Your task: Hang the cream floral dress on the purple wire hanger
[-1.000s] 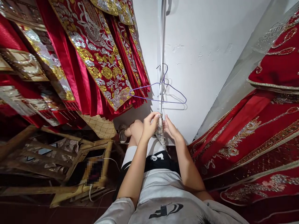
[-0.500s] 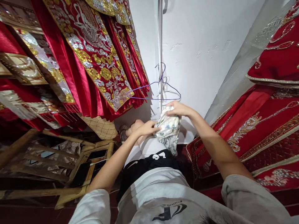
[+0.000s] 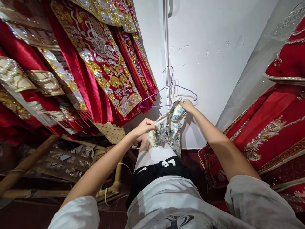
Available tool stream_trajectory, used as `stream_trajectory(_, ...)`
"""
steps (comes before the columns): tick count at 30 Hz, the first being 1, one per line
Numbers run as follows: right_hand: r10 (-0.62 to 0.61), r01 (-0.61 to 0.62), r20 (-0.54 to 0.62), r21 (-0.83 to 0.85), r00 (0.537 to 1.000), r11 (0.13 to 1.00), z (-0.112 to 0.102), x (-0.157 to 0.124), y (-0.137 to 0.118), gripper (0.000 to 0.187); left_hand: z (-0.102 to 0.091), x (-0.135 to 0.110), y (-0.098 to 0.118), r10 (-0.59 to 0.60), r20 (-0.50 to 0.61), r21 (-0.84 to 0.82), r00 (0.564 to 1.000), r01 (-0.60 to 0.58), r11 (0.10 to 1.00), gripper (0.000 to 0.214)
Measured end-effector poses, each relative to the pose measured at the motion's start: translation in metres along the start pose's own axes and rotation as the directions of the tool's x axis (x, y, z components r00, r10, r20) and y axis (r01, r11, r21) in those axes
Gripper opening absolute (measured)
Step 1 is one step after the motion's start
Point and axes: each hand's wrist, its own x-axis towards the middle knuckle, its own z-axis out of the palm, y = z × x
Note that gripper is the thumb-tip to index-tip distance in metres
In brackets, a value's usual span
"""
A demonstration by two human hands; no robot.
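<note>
Between my two hands a floral garment, pale with blue and yellow flowers, is stretched out in front of my legs. It has cup-like shapes along its upper edge and looks like a camisole top. My left hand pinches its left edge between thumb and fingers. At its upper right corner, my right hand grips the edge, close to the lower bar of a purple hanger. That wire hanger hangs bare on a white pole; whether the garment touches it I cannot tell.
Embroidered red and gold costumes hang at the left. More red beaded garments hang on the right beside sheer plastic. A bamboo rack stands low at the left. Behind the white pole is a white wall.
The bunched garment is now spread wider between my hands. My left hand has moved slightly left, and my right hand has risen toward the hanger. The view has shifted a little.
</note>
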Motion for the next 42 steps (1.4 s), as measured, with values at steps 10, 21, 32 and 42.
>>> stream_trajectory(10,-0.019,0.013,-0.046,-0.13,0.999,0.991,-0.087,-0.025,-0.011,0.033,-0.058,0.057,0.031,0.232,-0.015,0.807,0.973,-0.125,0.577,0.015)
stream_trajectory(21,-0.2,0.205,-0.045,0.258,0.979,0.944,-0.017,-0.07,-0.012,0.03,-0.052,0.111,0.062,0.273,-0.015,0.48,0.962,-0.233,0.846,0.034)
stream_trajectory(32,-0.129,0.136,-0.28,0.006,0.951,0.991,-0.103,-0.034,0.013,0.072,-0.046,0.107,0.066,0.283,0.061,0.567,0.957,-0.266,0.78,0.048)
stream_trajectory(42,-0.001,-0.15,0.267,0.542,0.964,0.827,-0.112,-0.045,-0.042,0.048,-0.064,0.106,0.043,0.195,-0.456,0.577,0.869,0.121,0.808,0.05)
